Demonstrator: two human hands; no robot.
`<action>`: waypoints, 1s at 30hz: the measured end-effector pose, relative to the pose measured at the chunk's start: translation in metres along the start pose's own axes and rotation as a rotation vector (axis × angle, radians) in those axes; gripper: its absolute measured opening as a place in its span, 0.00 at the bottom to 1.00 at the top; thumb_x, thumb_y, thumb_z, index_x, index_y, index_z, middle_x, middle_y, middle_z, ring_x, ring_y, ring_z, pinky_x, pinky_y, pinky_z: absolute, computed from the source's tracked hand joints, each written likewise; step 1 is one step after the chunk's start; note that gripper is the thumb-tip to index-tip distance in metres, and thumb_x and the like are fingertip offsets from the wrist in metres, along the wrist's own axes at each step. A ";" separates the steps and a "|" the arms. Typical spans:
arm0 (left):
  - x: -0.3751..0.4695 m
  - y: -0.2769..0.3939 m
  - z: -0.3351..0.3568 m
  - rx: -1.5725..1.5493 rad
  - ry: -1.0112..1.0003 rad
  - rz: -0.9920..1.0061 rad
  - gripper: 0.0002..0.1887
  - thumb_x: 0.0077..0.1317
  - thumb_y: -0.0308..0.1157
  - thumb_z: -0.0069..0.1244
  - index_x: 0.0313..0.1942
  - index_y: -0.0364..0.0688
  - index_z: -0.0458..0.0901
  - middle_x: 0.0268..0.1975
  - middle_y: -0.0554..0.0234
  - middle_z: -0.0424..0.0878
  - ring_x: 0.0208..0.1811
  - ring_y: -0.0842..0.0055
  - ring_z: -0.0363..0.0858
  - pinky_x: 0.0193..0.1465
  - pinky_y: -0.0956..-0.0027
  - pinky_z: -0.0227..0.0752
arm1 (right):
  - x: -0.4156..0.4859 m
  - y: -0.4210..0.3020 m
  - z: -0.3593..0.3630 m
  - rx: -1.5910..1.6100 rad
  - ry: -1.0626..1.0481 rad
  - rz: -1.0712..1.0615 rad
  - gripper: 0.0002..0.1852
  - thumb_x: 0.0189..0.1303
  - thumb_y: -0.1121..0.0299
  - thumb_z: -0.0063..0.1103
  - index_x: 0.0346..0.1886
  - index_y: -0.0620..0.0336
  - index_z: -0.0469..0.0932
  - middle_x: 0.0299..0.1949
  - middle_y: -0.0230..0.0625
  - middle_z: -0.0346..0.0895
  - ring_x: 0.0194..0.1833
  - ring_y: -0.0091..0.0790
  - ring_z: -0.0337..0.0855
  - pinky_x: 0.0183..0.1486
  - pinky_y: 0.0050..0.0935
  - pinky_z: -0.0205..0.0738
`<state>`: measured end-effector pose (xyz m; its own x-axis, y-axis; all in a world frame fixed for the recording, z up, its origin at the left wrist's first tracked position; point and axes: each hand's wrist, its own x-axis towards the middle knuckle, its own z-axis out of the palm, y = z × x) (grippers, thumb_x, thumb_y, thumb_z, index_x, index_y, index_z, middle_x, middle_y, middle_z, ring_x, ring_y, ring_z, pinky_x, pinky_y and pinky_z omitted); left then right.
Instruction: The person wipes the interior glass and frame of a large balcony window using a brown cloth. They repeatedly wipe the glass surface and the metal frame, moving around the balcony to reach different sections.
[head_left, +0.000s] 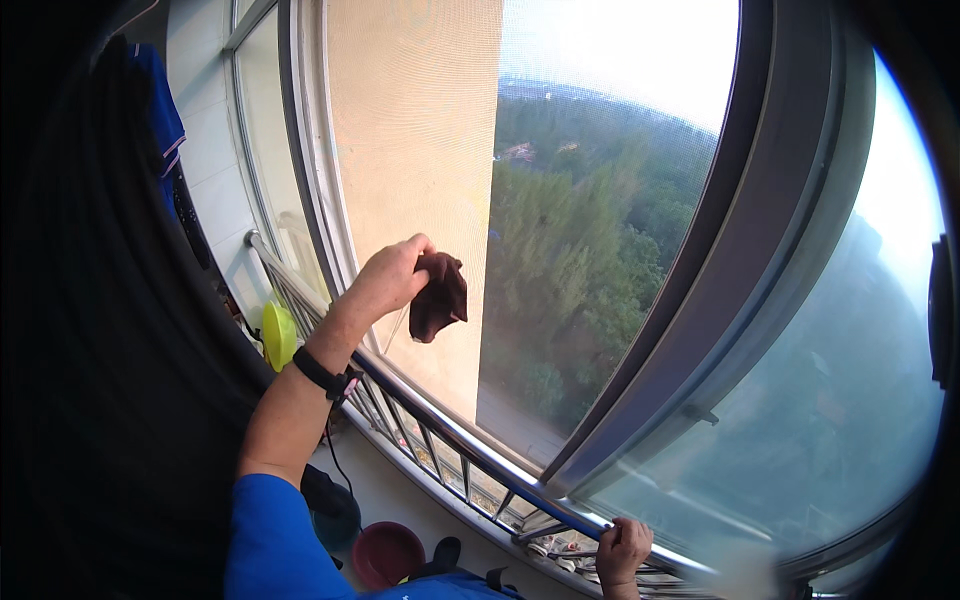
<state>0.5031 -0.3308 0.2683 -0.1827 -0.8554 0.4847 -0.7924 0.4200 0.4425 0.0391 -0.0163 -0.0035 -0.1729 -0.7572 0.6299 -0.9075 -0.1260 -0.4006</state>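
My left hand (394, 274) is raised in front of the window and pinches a dark maroon cloth (439, 300), which hangs crumpled from the fingers. Behind the cloth is the fine mesh of a window screen (600, 247); whether they touch, I cannot tell. A black wristband (319, 373) circles my left wrist. Lower right, my right hand (624, 551) is closed around the shiny metal handrail (487, 457) that runs below the window.
A dark window frame (739, 255) and a glass pane (810, 420) stand to the right. On the floor are a red basin (388, 555) and a dark teal one (336, 517), near a black cable (341, 469). Dark clothes (154, 112) and a yellow-green object (279, 335) are at the left.
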 end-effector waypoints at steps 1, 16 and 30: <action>0.026 0.008 -0.034 -0.133 0.157 0.061 0.14 0.76 0.30 0.61 0.57 0.37 0.82 0.49 0.44 0.95 0.53 0.54 0.95 0.57 0.57 0.87 | 0.000 -0.001 0.001 -0.007 0.004 0.005 0.08 0.55 0.77 0.63 0.38 0.55 0.82 0.31 0.39 0.82 0.35 0.51 0.83 0.45 0.50 0.70; -0.010 -0.073 -0.025 0.286 -0.248 -0.099 0.16 0.72 0.27 0.62 0.58 0.39 0.82 0.51 0.43 0.92 0.59 0.51 0.90 0.62 0.52 0.84 | -0.004 -0.002 0.005 -0.033 0.011 0.061 0.07 0.58 0.77 0.60 0.40 0.58 0.83 0.35 0.43 0.84 0.39 0.54 0.82 0.49 0.52 0.73; 0.081 -0.132 -0.141 0.139 0.972 -0.067 0.22 0.77 0.43 0.61 0.63 0.38 0.81 0.54 0.44 0.94 0.56 0.50 0.93 0.60 0.54 0.84 | -0.002 0.002 0.009 -0.057 -0.046 0.113 0.07 0.62 0.78 0.59 0.42 0.60 0.83 0.36 0.43 0.85 0.40 0.53 0.83 0.51 0.49 0.75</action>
<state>0.6754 -0.4129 0.3557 0.3744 -0.2280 0.8988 -0.8563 0.2869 0.4294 0.0407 -0.0208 -0.0110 -0.2590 -0.7930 0.5515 -0.9038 -0.0024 -0.4279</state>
